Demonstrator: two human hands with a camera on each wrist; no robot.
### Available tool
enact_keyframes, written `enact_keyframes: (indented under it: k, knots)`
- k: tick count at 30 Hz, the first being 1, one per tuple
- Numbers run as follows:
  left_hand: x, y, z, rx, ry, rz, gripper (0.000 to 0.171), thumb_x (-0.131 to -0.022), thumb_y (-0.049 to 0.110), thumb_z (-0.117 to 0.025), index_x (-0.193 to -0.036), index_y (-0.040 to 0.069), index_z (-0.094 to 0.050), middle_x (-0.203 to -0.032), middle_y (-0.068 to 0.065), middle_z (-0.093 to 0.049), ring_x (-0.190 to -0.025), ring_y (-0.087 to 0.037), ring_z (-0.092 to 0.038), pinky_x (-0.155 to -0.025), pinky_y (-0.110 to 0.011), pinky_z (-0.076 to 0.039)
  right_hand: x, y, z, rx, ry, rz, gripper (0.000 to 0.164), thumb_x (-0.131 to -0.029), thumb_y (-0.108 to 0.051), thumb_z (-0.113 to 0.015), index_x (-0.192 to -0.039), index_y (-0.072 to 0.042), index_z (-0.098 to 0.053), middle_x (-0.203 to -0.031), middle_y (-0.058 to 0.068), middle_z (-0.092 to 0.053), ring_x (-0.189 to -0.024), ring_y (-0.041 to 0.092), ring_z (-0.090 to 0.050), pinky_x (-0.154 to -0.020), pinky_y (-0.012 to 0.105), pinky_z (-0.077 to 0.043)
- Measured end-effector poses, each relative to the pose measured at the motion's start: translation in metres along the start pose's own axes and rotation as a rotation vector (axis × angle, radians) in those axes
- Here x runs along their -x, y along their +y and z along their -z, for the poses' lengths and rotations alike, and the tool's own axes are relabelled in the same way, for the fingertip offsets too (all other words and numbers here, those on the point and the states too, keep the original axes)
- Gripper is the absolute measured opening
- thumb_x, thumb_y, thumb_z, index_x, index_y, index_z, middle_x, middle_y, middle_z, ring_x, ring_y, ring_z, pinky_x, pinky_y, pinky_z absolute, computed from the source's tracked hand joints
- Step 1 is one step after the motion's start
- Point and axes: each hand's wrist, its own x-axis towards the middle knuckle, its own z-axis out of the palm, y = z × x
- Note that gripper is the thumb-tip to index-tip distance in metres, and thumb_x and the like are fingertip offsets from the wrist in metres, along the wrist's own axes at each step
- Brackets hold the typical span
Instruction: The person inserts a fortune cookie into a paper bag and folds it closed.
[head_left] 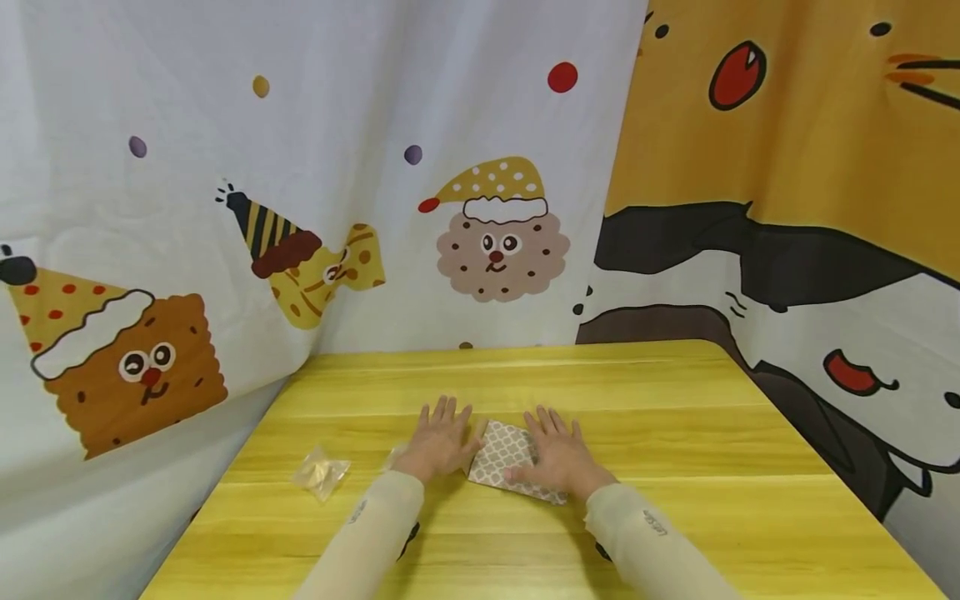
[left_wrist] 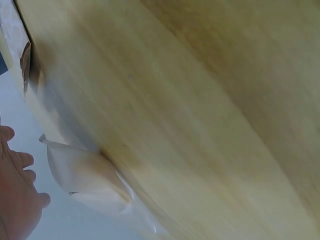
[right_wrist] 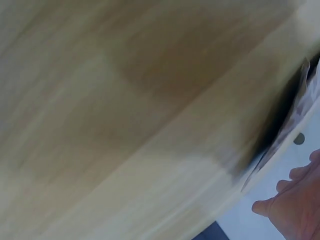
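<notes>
A flat, folded-looking piece with a grey-beige and white lattice pattern (head_left: pixel 504 454) lies on the wooden table between the two hands. Brown shows along its left edge, where the thumb of the left hand (head_left: pixel 437 443) overlaps it. The left hand's other fingers are spread and point away from the body. The right hand (head_left: pixel 558 458) lies over the right side of the patterned piece, fingers extended and thumb across its surface. Beside the left wrist is a clear plastic packet (left_wrist: pixel 90 175), mostly hidden by the hand in the head view.
Another clear packet (head_left: pixel 321 472) with something pale yellow inside lies on the table to the left. The yellow wood-grain table (head_left: pixel 675 400) reaches a cartoon-printed curtain (head_left: pixel 375 100) at the back and right.
</notes>
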Motion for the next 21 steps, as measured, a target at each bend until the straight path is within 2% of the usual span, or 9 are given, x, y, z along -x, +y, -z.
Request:
enact_keyframes:
  k: [9, 21]
  knots:
    - [0.0, 0.007, -0.002, -0.007, -0.042, -0.038, 0.074, -0.101, 0.06, -0.038, -0.158, 0.013, -0.027, -0.161, -0.021, -0.019, -0.149, -0.036, -0.011, -0.118, -0.058, -0.008, 0.004, -0.002, -0.008, 0.009, -0.026, -0.007, 0.121, -0.073, -0.084, -0.059, -0.157, -0.004, -0.024, -0.161, 0.02, -0.021, -0.147, 0.04, -0.018, -0.113, 0.069, -0.01]
    - [0.005, 0.006, -0.01, -0.049, -0.103, -0.105, 0.066, -0.102, 0.056, -0.042, -0.157, 0.021, -0.032, -0.161, -0.018, -0.022, -0.149, -0.035, -0.014, -0.118, -0.057, -0.01, 0.011, 0.013, -0.009, -0.053, -0.105, 0.046, 0.121, -0.072, -0.082, -0.063, -0.156, -0.003, -0.026, -0.161, 0.017, -0.022, -0.147, 0.035, -0.02, -0.114, 0.066, -0.011]
